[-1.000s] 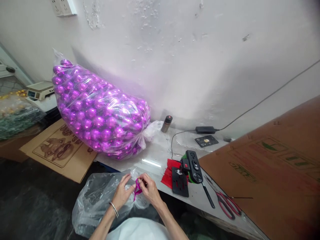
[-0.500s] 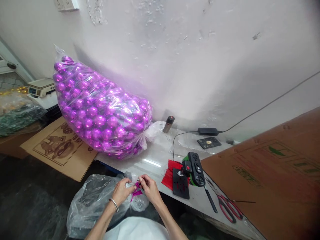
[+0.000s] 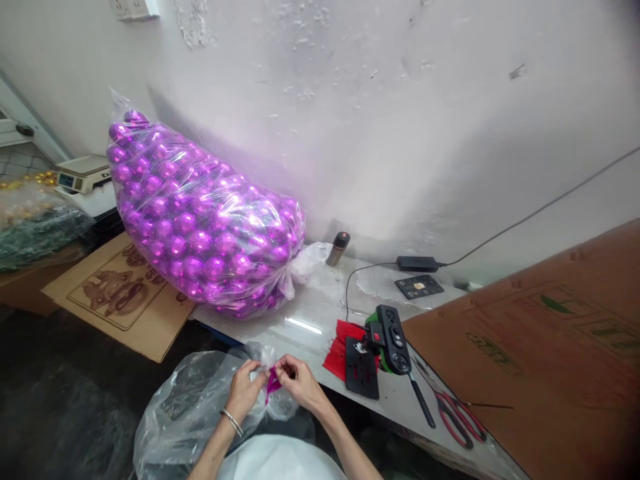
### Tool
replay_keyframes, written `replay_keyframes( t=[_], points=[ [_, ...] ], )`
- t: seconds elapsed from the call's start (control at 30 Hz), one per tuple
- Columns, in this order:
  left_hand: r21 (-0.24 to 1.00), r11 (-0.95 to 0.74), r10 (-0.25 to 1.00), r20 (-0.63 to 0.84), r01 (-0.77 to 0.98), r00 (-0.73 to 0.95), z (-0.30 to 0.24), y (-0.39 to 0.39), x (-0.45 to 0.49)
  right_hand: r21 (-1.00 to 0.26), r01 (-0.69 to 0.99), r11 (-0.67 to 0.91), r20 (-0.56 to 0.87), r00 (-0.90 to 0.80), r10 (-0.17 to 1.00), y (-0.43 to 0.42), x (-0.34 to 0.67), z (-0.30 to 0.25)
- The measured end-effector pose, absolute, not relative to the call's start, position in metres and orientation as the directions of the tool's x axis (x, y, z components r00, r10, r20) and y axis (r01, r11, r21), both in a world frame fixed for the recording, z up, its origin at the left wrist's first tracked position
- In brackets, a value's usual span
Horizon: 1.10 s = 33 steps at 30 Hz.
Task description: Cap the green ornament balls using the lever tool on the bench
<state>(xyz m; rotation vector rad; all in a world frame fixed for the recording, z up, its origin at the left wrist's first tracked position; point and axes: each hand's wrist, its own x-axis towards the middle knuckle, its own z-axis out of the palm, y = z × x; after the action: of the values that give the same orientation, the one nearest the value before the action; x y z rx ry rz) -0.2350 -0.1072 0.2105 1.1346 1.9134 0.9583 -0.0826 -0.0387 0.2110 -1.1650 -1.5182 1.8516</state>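
A short purple ribbon (image 3: pixel 272 382) lies across the bunched neck of a clear plastic bag (image 3: pixel 185 400) just in front of my body. My left hand (image 3: pixel 244 390), with a bangle at the wrist, pinches at the ribbon's left side, against the gathered plastic. From the right, the thumb and fingers of my right hand (image 3: pixel 300 383) are closed on the ribbon's other side. The fingertips of both hands are close together, and part of the ribbon hangs below them. On the table beyond rests a large tied clear bag of shiny purple balls (image 3: pixel 200 227).
A black device (image 3: pixel 393 337) on a plate stands by red cloth (image 3: pixel 337 350) to the right. Scissors (image 3: pixel 460 417) lie near the table edge, beside a big cardboard box (image 3: pixel 550 347). A dark bottle (image 3: pixel 339 248) stands by the wall; a scale (image 3: pixel 83 175) is at far left.
My hands have shifted slightly at the bag's neck. The ribbon ends, spread out to the right before, now look bunched and hang lower between my hands.
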Motion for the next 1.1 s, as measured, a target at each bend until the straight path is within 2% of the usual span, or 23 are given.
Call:
replay_keyframes(
  t=[0.1, 0.23, 0.37, 0.53, 0.7, 0.9, 1.1],
  points=[
    [0.863, 0.330, 0.915, -0.194, 0.382, -0.353, 0.209, -0.104, -0.231, -0.951, 0.090, -0.297, -0.303, -0.478, 0.825, -0.042, -0.072, 0.207],
    [0.840, 0.272, 0.933, -0.111, 0.469, -0.342, 0.213, -0.103, -0.230, -0.931, 0.066, -0.358, -0.357, -0.356, 0.864, -0.036, -0.061, 0.196],
    [0.773, 0.148, 0.976, -0.012, 0.617, -0.218, 0.222, -0.110, -0.232, -0.943, 0.102, -0.318, -0.330, -0.428, 0.841, -0.024, -0.062, 0.204],
    [0.657, 0.061, 0.993, 0.037, 0.752, -0.113, 0.222, -0.118, -0.229, -0.956, 0.252, -0.149, -0.282, -0.653, 0.703, -0.017, -0.074, 0.221],
    [0.597, 0.097, 0.990, 0.025, 0.796, -0.140, 0.214, -0.123, -0.231, -0.903, 0.411, 0.127, -0.238, -0.723, 0.648, -0.025, -0.073, 0.234],
    [0.562, 0.147, 0.986, -0.023, 0.814, -0.163, 0.213, -0.124, -0.234, -0.718, 0.572, 0.396, -0.241, -0.739, 0.630, -0.042, -0.085, 0.242],
    [0.610, 0.200, 0.980, -0.111, 0.766, -0.167, 0.215, -0.124, -0.238, -0.536, 0.672, 0.512, -0.256, -0.707, 0.660, -0.059, -0.099, 0.231]
  ],
)
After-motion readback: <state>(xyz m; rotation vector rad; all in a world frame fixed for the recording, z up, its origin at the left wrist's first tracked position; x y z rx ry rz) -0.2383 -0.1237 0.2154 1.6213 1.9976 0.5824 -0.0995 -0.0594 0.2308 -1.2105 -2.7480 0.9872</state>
